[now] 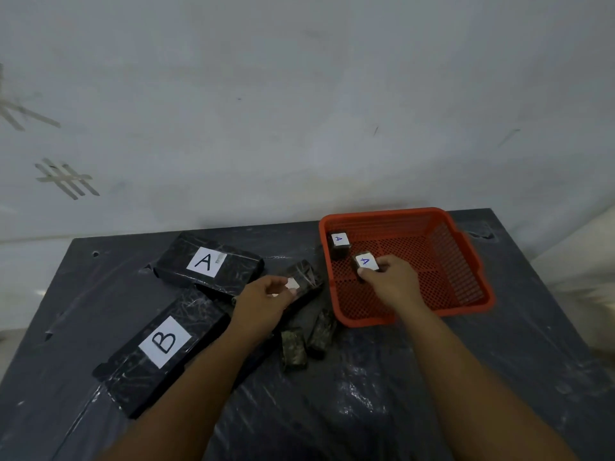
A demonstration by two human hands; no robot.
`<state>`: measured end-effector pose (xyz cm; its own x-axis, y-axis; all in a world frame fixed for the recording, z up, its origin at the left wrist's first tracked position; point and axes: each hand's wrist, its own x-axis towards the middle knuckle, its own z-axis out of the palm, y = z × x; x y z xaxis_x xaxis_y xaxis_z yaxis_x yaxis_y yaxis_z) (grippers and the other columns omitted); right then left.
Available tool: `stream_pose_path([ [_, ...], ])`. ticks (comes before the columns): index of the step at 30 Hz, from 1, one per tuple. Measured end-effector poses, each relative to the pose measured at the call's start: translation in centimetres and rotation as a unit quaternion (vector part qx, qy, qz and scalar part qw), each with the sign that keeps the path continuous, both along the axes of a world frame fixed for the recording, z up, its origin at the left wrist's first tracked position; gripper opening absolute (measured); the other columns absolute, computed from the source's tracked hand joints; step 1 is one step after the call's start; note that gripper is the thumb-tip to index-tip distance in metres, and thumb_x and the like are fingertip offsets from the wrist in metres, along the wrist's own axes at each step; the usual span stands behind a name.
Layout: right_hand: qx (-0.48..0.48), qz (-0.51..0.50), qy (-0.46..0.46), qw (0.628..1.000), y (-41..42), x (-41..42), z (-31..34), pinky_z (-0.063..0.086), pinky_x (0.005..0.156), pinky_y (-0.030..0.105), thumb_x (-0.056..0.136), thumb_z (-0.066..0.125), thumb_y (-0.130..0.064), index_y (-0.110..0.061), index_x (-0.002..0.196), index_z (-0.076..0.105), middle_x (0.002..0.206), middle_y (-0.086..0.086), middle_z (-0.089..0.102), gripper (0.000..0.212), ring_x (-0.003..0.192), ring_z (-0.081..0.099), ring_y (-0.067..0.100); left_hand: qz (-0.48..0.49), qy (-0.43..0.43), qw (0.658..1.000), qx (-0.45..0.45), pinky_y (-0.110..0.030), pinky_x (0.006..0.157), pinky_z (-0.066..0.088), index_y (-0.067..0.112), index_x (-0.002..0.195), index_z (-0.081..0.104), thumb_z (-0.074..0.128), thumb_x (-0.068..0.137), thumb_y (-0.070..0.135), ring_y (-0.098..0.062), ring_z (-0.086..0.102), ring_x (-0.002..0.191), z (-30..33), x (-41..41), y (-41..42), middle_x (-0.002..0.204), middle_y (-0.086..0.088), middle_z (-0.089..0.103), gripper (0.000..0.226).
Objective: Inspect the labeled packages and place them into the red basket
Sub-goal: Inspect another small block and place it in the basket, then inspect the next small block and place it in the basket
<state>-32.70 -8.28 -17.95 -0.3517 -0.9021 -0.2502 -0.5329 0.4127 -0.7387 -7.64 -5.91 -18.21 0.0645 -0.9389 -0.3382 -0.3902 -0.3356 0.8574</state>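
A red mesh basket stands at the table's back right. Inside it, near its left wall, lies a small black package with a white "A" label. My right hand reaches over the basket's front left part and grips a second small "A" package. My left hand is left of the basket and pinches a small black package with a white label that my fingers partly cover, so I cannot read it. Two more small black packages lie below it, no labels showing.
Two large flat black boxes lie on the left half of the dark, plastic-covered table: one marked "A" at the back, one marked "B" nearer me. A pale wall rises behind the table.
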Motion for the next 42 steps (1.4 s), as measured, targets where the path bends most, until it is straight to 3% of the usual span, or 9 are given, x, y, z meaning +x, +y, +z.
stream_pose_path([
  [5, 0.065, 0.027, 0.008, 0.997, -3.7, 0.6, -3.9, 0.047, 0.082, 0.031, 0.085, 0.081, -0.035, -0.014, 0.12, 0.067, 0.114, 0.004, 0.071, 0.043, 0.096, 0.061, 0.018, 0.015, -0.038, 0.999, 0.018, -0.014, 0.064, 0.045, 0.022, 0.113, 0.07, 0.074, 0.089, 0.028, -0.005, 0.067, 0.086, -2.4, 0.5, -0.7, 0.104, 0.004, 0.072, 0.024],
  [9, 0.079, 0.037, -0.003, 0.996, -4.9, 1.5, -5.4, 0.045, 0.079, 0.03, 0.083, 0.084, -0.03, -0.012, 0.111, 0.068, 0.105, 0.003, 0.071, 0.037, 0.091, 0.062, 0.018, 0.014, -0.058, 0.998, 0.0, -0.014, 0.069, 0.05, 0.021, 0.109, 0.071, 0.077, 0.087, 0.026, -0.003, 0.068, 0.085, -3.7, 0.9, -0.6, 0.096, 0.008, 0.072, 0.023],
  [14, 0.086, 0.021, 0.023, 0.996, -5.5, 2.2, -6.4, 0.048, 0.084, 0.033, 0.093, 0.075, -0.032, -0.01, 0.106, 0.073, 0.105, 0.008, 0.072, 0.026, 0.099, 0.066, 0.025, -0.001, -0.077, 0.997, -0.013, -0.031, 0.086, 0.058, 0.019, 0.112, 0.072, 0.077, 0.086, 0.025, -0.007, 0.07, 0.088, -4.5, 1.1, -0.8, 0.094, 0.007, 0.073, 0.027],
  [24, 0.118, 0.037, 0.048, 0.991, -6.5, 2.5, -6.3, 0.043, 0.074, 0.03, 0.095, 0.07, -0.036, -0.007, 0.095, 0.075, 0.095, 0.009, 0.073, 0.03, 0.085, 0.066, 0.023, -0.009, -0.079, 0.996, -0.029, -0.022, 0.077, 0.056, 0.021, 0.111, 0.071, 0.076, 0.088, 0.026, -0.006, 0.07, 0.086, -4.3, 1.4, -0.6, 0.095, 0.005, 0.073, 0.024],
  [29, 0.003, -0.027, 0.03, 0.999, -4.5, 3.5, -3.5, 0.044, 0.081, 0.032, 0.097, 0.065, -0.037, -0.013, 0.112, 0.068, 0.099, -0.002, 0.063, 0.028, 0.092, 0.057, 0.017, -0.01, -0.074, 0.996, -0.057, -0.02, 0.077, 0.056, 0.023, 0.111, 0.07, 0.072, 0.091, 0.024, 0.001, 0.068, 0.084, -3.2, 2.2, 0.8, 0.1, 0.011, 0.072, 0.02],
  [33, -0.142, 0.003, 0.03, 0.989, -0.9, 6.7, -1.8, 0.043, 0.08, 0.028, 0.096, 0.066, -0.027, -0.014, 0.108, 0.073, 0.098, -0.002, 0.068, 0.019, 0.091, 0.06, 0.015, 0.007, -0.081, 0.992, -0.092, -0.012, 0.077, 0.05, 0.025, 0.107, 0.071, 0.071, 0.091, 0.025, 0.004, 0.065, 0.085, -2.6, 3.3, 3.7, 0.095, 0.014, 0.071, 0.016],
  [38, -0.156, 0.129, 0.0, 0.979, 4.5, 13.3, -2.5, 0.04, 0.073, 0.003, 0.094, 0.07, -0.017, -0.013, 0.1, 0.076, 0.09, -0.006, 0.069, 0.009, 0.085, 0.062, 0.007, 0.065, -0.087, 0.987, -0.121, -0.013, 0.073, 0.051, 0.024, 0.102, 0.074, 0.072, 0.091, 0.018, 0.0, 0.065, 0.079, -3.1, 6.4, 8.8, 0.088, 0.013, 0.071, 0.013],
  [40, -0.149, 0.162, -0.007, 0.975, 6.5, 15.6, -3.3, 0.048, 0.077, 0.015, 0.092, 0.071, -0.016, -0.014, 0.098, 0.076, 0.091, -0.004, 0.071, 0.008, 0.084, 0.063, 0.008, 0.088, -0.103, 0.982, -0.133, -0.01, 0.074, 0.05, 0.025, 0.102, 0.074, 0.072, 0.09, 0.016, 0.002, 0.064, 0.083, -3.4, 8.2, 11.0, 0.091, 0.016, 0.07, 0.016],
  [42, -0.134, 0.191, -0.014, 0.972, 8.0, 17.5, -4.1, 0.051, 0.078, 0.025, 0.092, 0.072, -0.018, -0.014, 0.098, 0.076, 0.091, -0.004, 0.071, 0.008, 0.084, 0.064, 0.01, 0.122, -0.123, 0.975, -0.138, -0.02, 0.079, 0.055, 0.023, 0.103, 0.074, 0.073, 0.089, 0.013, -0.001, 0.066, 0.087, -4.1, 10.3, 13.2, 0.094, 0.013, 0.071, 0.018],
])
